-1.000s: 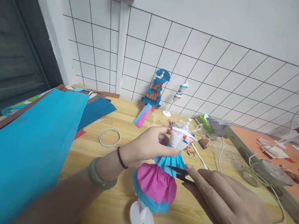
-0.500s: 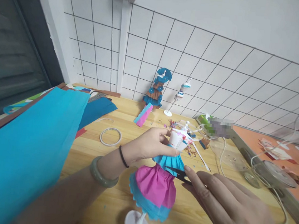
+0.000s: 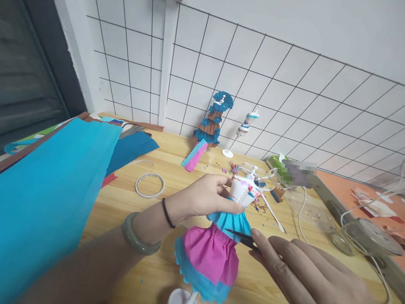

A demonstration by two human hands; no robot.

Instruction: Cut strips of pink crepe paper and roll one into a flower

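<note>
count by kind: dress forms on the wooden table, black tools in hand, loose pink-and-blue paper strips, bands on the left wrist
Dress forms: 3 (held form, blue-and-brown form, mostly white form)
Black pointed tool in the right hand: 1
Loose pink-and-blue strip: 1
Left wrist bands: 2 (black band, green bangle)
Total: 7

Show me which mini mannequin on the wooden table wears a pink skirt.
The nearest mannequin, held by the left hand; behind, the ruffled mannequin is blue and brown, the slim mannequin mostly white.
</note>
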